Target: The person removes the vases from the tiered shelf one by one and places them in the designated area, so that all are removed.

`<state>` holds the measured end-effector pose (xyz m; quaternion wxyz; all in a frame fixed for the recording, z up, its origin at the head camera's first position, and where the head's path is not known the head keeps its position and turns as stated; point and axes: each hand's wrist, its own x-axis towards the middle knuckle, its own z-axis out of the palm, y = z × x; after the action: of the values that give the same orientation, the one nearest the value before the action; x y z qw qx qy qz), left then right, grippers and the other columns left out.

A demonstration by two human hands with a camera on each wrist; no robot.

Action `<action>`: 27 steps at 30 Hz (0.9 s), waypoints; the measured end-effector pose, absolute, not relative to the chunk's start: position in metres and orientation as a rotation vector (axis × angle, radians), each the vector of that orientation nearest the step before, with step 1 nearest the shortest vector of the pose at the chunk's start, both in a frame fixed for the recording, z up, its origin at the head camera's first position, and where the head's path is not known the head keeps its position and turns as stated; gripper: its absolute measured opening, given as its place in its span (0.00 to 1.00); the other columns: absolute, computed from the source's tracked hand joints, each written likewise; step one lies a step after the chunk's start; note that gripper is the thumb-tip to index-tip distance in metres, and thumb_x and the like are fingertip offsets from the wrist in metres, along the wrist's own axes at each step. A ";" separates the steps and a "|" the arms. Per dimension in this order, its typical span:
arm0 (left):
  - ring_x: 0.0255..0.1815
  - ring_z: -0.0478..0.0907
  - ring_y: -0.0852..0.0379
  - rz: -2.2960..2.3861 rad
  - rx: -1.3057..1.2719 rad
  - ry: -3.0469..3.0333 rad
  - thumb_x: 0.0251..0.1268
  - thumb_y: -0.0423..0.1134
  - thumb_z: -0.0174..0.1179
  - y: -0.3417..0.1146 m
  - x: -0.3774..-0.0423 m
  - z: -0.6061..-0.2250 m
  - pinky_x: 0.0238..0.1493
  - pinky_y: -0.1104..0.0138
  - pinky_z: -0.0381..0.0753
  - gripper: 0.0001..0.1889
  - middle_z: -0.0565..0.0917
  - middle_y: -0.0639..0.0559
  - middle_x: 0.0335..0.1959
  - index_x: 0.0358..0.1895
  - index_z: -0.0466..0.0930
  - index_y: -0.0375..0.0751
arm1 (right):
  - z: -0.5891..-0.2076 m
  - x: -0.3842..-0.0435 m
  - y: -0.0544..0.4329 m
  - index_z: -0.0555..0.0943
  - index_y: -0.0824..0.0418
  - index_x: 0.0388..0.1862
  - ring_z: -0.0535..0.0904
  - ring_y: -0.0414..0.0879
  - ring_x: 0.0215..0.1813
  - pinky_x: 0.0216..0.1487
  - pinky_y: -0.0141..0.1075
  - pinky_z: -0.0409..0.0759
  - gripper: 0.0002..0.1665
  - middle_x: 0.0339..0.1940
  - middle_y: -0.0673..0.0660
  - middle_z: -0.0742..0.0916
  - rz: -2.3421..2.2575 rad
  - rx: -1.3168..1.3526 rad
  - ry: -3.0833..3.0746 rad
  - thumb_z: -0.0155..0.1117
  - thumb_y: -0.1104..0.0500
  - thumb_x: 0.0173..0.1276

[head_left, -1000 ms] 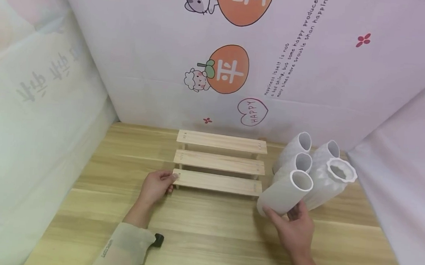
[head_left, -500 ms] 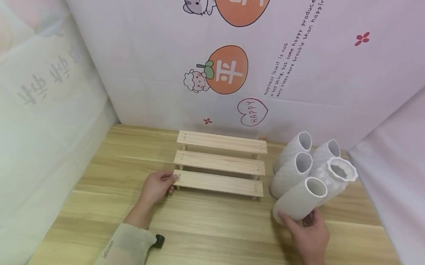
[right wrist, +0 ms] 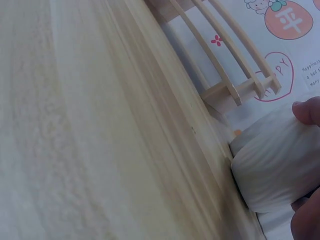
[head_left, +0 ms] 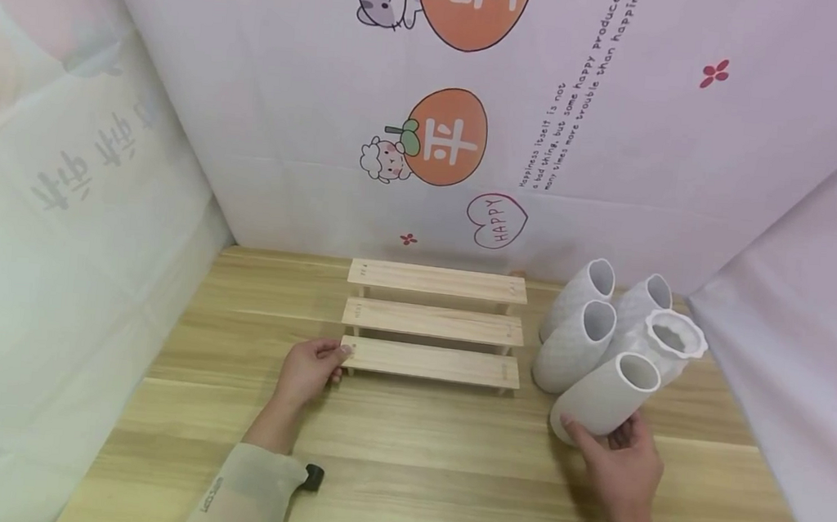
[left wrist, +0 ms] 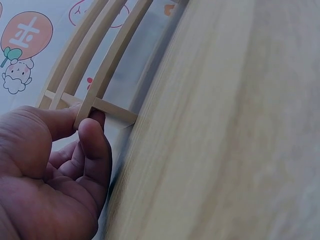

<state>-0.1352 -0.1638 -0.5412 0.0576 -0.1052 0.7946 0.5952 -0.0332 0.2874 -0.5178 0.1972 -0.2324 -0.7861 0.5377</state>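
My left hand [head_left: 312,366] pinches the left end of the lowest board of a three-step wooden display rack [head_left: 428,362]. In the left wrist view, thumb and forefinger meet around that board's end [left wrist: 86,112]. On the right, my right hand [head_left: 624,466] grips a smooth white cylindrical vase [head_left: 599,402] low on its body, thumb to the left and fingers behind. The vase tilts in the head view, its round mouth up and to the right. The right wrist view shows a white vase [right wrist: 275,170] between thumb and fingers.
Behind the held vase stand several white textured vases [head_left: 572,355], one with a wide scalloped rim [head_left: 694,340]. They are grouped close to the rack's right side. White printed cloth [head_left: 291,103] walls in the wooden tabletop [head_left: 402,465] at back and sides.
My right hand has moved right and slightly nearer with the smooth vase, away from the rack and in front of the scalloped one. My left hand keeps its hold on the rack.
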 end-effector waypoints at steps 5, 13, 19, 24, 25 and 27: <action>0.27 0.85 0.55 1.814 -0.319 2.404 0.72 0.45 0.68 -0.165 -0.135 -0.540 0.29 0.67 0.85 0.23 0.89 0.45 0.33 0.59 0.82 0.28 | -0.519 -0.031 0.283 0.76 0.58 0.70 0.81 0.38 0.59 0.58 0.20 0.77 0.49 0.63 0.61 0.84 1.578 -0.653 -2.141 0.89 0.62 0.49; 0.27 0.85 0.54 1.835 -0.303 2.394 0.72 0.45 0.68 -0.168 -0.133 -0.539 0.30 0.67 0.86 0.24 0.90 0.44 0.34 0.59 0.82 0.28 | -0.523 -0.031 0.277 0.75 0.58 0.71 0.78 0.45 0.66 0.63 0.21 0.75 0.49 0.67 0.63 0.82 1.635 -0.655 -2.082 0.89 0.63 0.49; 0.27 0.85 0.54 1.822 -0.298 2.414 0.72 0.46 0.68 -0.167 -0.134 -0.540 0.29 0.67 0.85 0.24 0.89 0.44 0.34 0.59 0.82 0.29 | -0.522 -0.031 0.277 0.75 0.57 0.72 0.77 0.46 0.68 0.64 0.22 0.74 0.49 0.68 0.63 0.81 1.629 -0.647 -2.102 0.88 0.62 0.51; 0.27 0.85 0.54 1.762 -0.274 2.468 0.72 0.49 0.68 -0.167 -0.136 -0.540 0.28 0.66 0.85 0.25 0.89 0.46 0.34 0.59 0.82 0.29 | -0.520 -0.031 0.277 0.71 0.59 0.75 0.74 0.49 0.73 0.67 0.22 0.70 0.51 0.72 0.64 0.78 1.622 -0.649 -2.129 0.87 0.61 0.54; 0.27 0.85 0.53 1.737 -0.268 2.488 0.72 0.50 0.67 -0.167 -0.136 -0.539 0.28 0.66 0.85 0.25 0.90 0.46 0.34 0.59 0.83 0.31 | -0.517 -0.031 0.277 0.71 0.60 0.75 0.73 0.50 0.74 0.69 0.22 0.69 0.51 0.73 0.65 0.78 1.625 -0.634 -2.116 0.86 0.62 0.54; 0.28 0.85 0.53 1.681 -0.252 2.542 0.72 0.51 0.67 -0.168 -0.135 -0.537 0.30 0.65 0.85 0.24 0.89 0.48 0.35 0.58 0.84 0.33 | -0.512 -0.029 0.276 0.71 0.61 0.75 0.71 0.51 0.76 0.70 0.24 0.68 0.50 0.73 0.65 0.77 1.626 -0.593 -2.057 0.85 0.65 0.54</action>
<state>-0.1351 -0.1680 -0.5374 0.0418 -0.0823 0.8306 0.5491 -0.0293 0.2761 -0.5117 0.2249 -0.2149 -0.7455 0.5894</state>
